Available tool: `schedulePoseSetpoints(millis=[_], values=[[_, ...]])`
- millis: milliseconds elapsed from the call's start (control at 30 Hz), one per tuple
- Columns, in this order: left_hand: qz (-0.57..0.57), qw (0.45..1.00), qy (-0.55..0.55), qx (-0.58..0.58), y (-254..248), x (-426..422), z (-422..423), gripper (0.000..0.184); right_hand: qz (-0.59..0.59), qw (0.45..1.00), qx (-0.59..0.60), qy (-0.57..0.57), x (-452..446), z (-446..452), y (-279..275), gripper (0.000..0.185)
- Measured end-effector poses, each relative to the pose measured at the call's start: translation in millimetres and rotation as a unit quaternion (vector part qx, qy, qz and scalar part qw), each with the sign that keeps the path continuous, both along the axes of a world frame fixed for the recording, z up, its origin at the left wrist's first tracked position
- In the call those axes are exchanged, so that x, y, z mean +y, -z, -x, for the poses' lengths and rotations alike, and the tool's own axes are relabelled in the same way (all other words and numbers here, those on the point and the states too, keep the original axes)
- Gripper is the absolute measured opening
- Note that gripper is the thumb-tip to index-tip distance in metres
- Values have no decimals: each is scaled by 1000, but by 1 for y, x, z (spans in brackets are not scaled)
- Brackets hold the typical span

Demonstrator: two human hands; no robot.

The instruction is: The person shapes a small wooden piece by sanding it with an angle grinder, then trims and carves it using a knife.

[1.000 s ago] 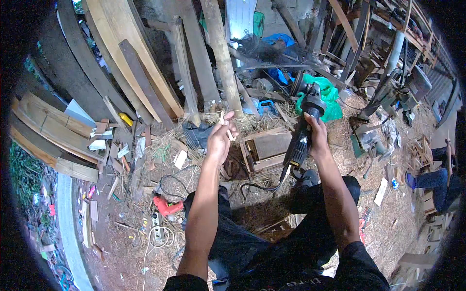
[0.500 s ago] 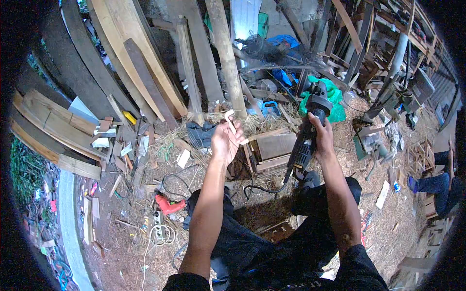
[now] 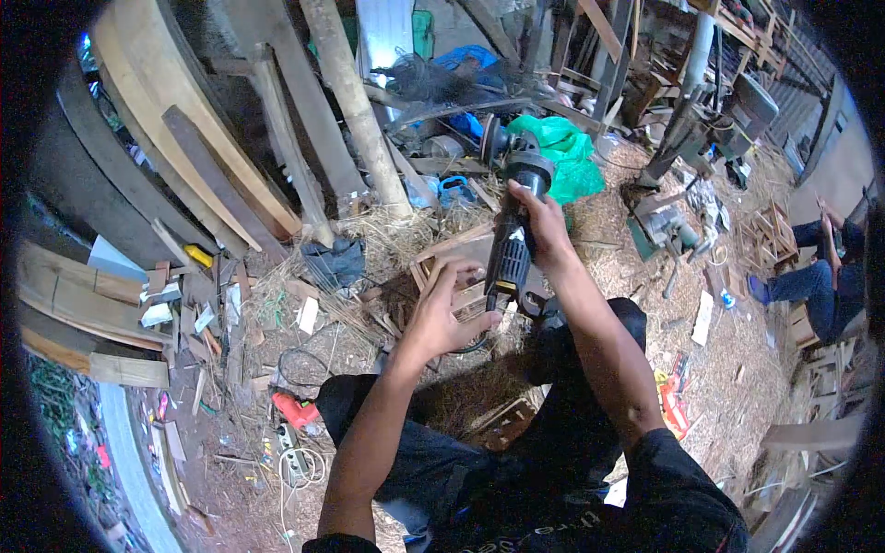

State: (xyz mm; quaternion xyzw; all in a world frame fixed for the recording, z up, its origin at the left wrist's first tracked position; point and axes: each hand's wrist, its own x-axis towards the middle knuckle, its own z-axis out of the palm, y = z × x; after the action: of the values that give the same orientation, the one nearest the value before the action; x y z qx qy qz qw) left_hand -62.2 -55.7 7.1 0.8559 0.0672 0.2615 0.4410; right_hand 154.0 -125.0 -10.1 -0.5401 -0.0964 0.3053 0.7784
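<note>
My right hand (image 3: 544,226) is wrapped round the body of a black angle grinder (image 3: 512,247), held upright in front of me. Its head and round disc (image 3: 494,138) point away from me, and the cord end points toward my body. Close to the grinder's rear end is my left hand (image 3: 438,318), with thumb and fingers apart and curved. No object shows in it; whether a fingertip touches the grinder I cannot tell. Behind the grinder, partly covered, a wooden frame or box (image 3: 479,247) rests on the straw-strewn ground.
A red power tool (image 3: 295,409) and a power strip (image 3: 294,467) with a white cord lie at left. Boards (image 3: 198,129) lean at the back left. A green bag (image 3: 564,155) lies ahead. At right are a machine (image 3: 659,221) and a seated person (image 3: 802,276).
The small pale curved piece in my left hand is out of sight. That hand has opened and moved down beside the grinder's rear. The view has shifted right, and the grinder is turned, showing its disc.
</note>
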Motion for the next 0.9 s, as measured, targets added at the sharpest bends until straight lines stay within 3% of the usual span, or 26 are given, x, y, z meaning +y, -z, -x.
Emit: schedulePoseSetpoints(millis=[67, 200, 333, 467, 667, 767, 800, 833, 867, 900], values=[[-129, 991, -2, 19, 1, 2, -2, 70, 38, 999, 2, 4, 1, -1, 5, 35], [-169, 984, 27, 42, 6, -6, -11, 74, 45, 999, -6, 0, 4, 3, 19, 32], [-264, 963, 46, 10, 20, -6, -21, 65, 71, 997, -9, 5, 7, 9, 27, 31], [-278, 959, 59, -8, 20, -4, -16, 54, 91, 996, 3, 7, 11, 10, 34, 31], [-293, 950, 101, -39, 21, 7, -11, 57, 125, 992, 28, -14, 11, 8, 42, 26], [-53, 998, 31, -31, 9, 4, -8, 46, 126, 990, 56, -18, 12, 0, 54, 25], [-39, 992, -14, -122, 19, 19, -14, 25, 121, 992, 42, -8, 11, 1, 50, 28], [219, 962, -24, -163, 22, 29, -14, 19, 124, 992, 17, 5, 9, 6, 37, 30], [461, 865, -32, -196, 25, 40, -12, 16, 127, 992, -9, 16, 6, 11, 23, 32], [492, 838, -21, -235, 22, 51, -7, 18, 150, 988, -32, 7, 3, 11, 15, 33]])
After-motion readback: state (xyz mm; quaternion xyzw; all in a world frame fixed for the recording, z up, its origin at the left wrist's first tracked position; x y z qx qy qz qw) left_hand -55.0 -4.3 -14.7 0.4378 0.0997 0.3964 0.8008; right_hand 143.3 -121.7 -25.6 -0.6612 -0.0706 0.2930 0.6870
